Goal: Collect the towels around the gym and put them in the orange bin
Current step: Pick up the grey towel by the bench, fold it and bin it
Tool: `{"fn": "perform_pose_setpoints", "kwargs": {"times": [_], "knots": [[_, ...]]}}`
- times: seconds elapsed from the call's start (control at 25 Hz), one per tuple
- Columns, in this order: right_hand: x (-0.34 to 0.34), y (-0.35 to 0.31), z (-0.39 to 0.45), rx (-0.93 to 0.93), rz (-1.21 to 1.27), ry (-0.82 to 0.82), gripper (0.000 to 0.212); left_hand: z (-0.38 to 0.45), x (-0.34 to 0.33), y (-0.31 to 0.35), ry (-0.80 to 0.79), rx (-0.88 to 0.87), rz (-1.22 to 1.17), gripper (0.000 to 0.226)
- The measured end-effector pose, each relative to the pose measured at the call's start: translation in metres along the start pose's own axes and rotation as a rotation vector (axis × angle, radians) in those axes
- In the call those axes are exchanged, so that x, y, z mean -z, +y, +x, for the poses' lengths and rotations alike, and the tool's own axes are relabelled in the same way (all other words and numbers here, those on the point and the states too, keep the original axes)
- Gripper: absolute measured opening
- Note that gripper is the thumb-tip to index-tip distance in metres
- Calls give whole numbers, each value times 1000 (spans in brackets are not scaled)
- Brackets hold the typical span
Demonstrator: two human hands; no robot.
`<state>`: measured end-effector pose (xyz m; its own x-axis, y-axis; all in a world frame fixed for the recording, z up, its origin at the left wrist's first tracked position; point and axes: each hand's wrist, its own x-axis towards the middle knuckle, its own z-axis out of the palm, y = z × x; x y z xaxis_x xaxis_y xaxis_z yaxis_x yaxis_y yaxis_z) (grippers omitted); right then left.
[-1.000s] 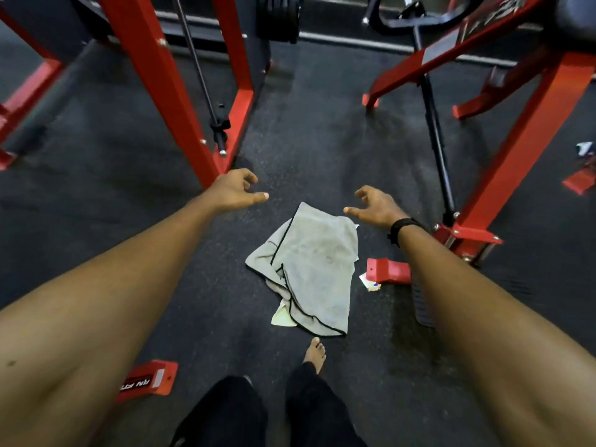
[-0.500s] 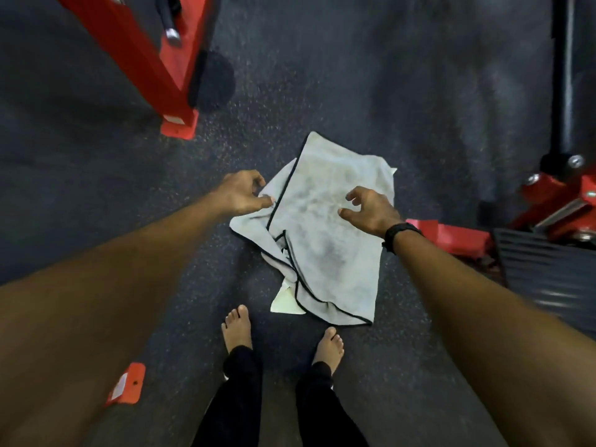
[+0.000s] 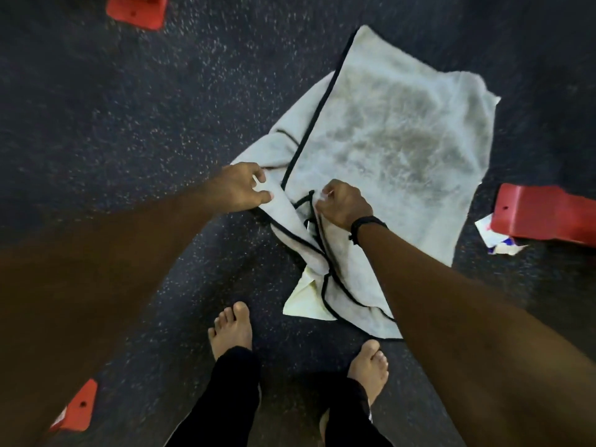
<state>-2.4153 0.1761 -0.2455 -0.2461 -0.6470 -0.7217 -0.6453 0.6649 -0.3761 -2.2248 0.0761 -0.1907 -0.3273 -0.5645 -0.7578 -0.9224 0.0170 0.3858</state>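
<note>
A pale grey towel (image 3: pixel 396 140) with black piping lies crumpled on the dark speckled gym floor, stained in its middle. My left hand (image 3: pixel 240 188) pinches the towel's left edge between thumb and fingers. My right hand (image 3: pixel 343 204), with a black band on the wrist, is closed on a fold near the black trim. A yellowish cloth or paper (image 3: pixel 304 300) pokes out from under the towel's near corner. The orange bin is not in view.
Red machine feet sit at the top left (image 3: pixel 138 11), the right (image 3: pixel 545 214) and the bottom left (image 3: pixel 77 408). A scrap of white paper (image 3: pixel 496 240) lies by the right foot. My bare feet (image 3: pixel 230 327) stand just below the towel.
I have bent lower, so the towel fills more of the view. Both hands came down from hovering over the towel and closed on its left side.
</note>
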Motion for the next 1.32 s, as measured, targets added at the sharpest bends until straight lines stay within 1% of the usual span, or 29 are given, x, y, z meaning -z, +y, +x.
{"fn": "perform_pose_setpoints", "kwargs": {"times": [0.08,0.12,0.16,0.2,0.24,0.28,0.4,0.52,0.64,0.72,0.88,1.0,1.16,1.32], "knots": [[-22,-4,16,-2,-58,23,43,9,-10,-15,-7,14,13,41],[-31,-6,22,5,-100,50,43,12,-14,-22,-8,15,35,41],[-37,-9,26,15,-124,95,37,13,-16,-27,-6,13,52,41],[-40,-11,27,17,-119,147,26,14,-15,-30,-3,7,63,40],[-38,-15,26,13,-95,192,16,12,-11,-30,-4,-2,68,40],[-34,-18,21,12,-64,226,11,9,-6,-28,-6,-7,66,41],[2,-28,-8,75,19,278,11,-12,20,-7,2,-17,49,40],[81,-48,-54,126,65,355,10,-53,71,40,38,-73,64,40],[185,-74,-114,209,75,447,6,-110,137,105,114,-162,51,40],[249,-90,-156,275,52,503,6,-147,173,142,153,-208,47,44],[399,-134,-269,359,-24,621,9,-247,267,232,247,-322,79,53],[503,-169,-360,436,-57,717,9,-332,336,301,357,-391,106,53],[613,-213,-478,528,-96,859,6,-437,402,377,485,-466,94,50],[702,-244,-595,652,-71,1020,5,-548,446,440,603,-559,100,51]]}}
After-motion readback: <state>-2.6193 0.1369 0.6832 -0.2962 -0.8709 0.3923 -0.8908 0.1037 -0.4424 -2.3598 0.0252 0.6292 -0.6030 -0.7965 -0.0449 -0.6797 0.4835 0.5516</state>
